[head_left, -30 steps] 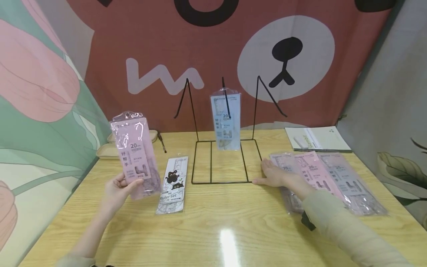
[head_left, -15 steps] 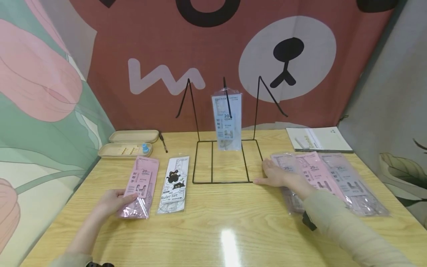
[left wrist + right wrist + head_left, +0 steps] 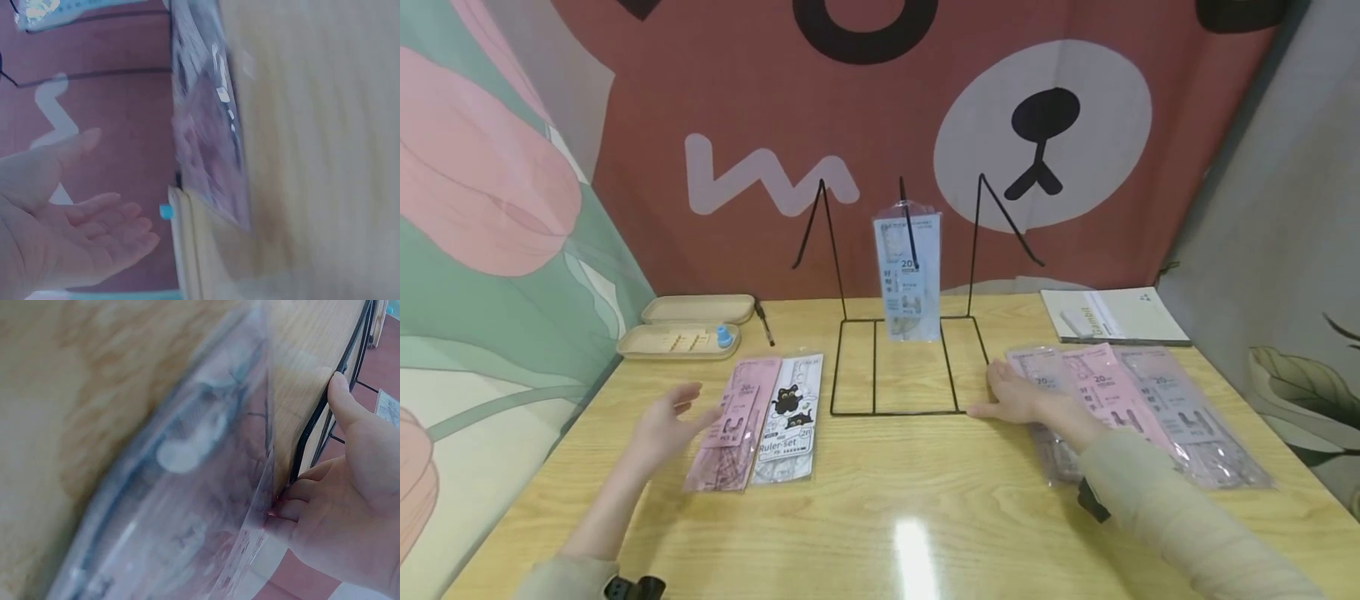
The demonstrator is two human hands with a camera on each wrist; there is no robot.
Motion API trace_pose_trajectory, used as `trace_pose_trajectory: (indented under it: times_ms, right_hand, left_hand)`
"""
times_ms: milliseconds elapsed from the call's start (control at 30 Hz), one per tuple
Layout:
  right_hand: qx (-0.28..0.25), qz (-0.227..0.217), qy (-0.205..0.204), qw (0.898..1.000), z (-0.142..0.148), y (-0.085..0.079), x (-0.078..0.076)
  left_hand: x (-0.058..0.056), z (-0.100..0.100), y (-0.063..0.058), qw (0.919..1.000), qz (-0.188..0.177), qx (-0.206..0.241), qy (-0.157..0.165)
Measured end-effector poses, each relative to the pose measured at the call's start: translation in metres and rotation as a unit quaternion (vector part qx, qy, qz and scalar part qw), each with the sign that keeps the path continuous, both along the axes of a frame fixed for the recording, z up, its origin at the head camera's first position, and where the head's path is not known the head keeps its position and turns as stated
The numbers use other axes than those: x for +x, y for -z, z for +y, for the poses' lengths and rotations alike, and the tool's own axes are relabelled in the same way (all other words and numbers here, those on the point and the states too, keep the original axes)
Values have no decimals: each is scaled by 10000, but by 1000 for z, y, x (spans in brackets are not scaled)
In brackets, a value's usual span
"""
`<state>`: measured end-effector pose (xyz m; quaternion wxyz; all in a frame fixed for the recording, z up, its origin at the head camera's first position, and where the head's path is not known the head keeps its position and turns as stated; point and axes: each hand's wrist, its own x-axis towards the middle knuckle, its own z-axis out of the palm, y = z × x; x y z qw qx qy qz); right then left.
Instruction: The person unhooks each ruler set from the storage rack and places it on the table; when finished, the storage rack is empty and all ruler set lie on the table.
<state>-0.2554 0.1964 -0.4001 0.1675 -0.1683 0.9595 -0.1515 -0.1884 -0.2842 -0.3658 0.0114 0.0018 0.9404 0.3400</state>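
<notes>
My left hand point(image 3: 662, 429) hovers with spread fingers beside the pink ruler set packet point(image 3: 730, 433), holding nothing. That packet lies on the table, its right edge against the white black-cat ruler set point(image 3: 787, 408). In the left wrist view, the hand's point(image 3: 75, 237) palm and loosely bent fingers show. My right hand point(image 3: 1018, 393) rests at the front right corner of the black wire rack point(image 3: 895, 412). In the right wrist view, its thumb lies along a rack bar and the other fingers reach down near the table. A blue ruler set packet point(image 3: 906, 287) hangs on the rack's middle hook.
Right of the rack lie a greyish packet point(image 3: 1037, 362), a pink packet point(image 3: 1097, 375) and another grey one point(image 3: 1165, 392). A notebook point(image 3: 1120, 312) sits at the back right. At the back left are an open beige case point(image 3: 677, 342) and a pen point(image 3: 764, 323).
My left hand has lowered the pink packet to the table, slid it right against the white packet and let go, lifting slightly away. My right hand stays at the rack corner.
</notes>
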Motion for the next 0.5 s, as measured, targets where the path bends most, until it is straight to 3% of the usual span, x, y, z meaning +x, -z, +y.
trace_pose_trajectory:
  times_ms: [133, 267, 500]
  right_hand:
    - [-8, 40, -13, 10000, 0, -2, -1]
    - [-28, 67, -29, 10000, 0, -3, -1]
    - [15, 0, -4, 10000, 0, 0, 0]
  left_hand:
    - [-10, 20, -12, 9984, 410, 254, 280]
    - [-27, 46, -15, 9940, 721, 611, 546]
    - [-62, 94, -13, 9902, 489, 1004, 845]
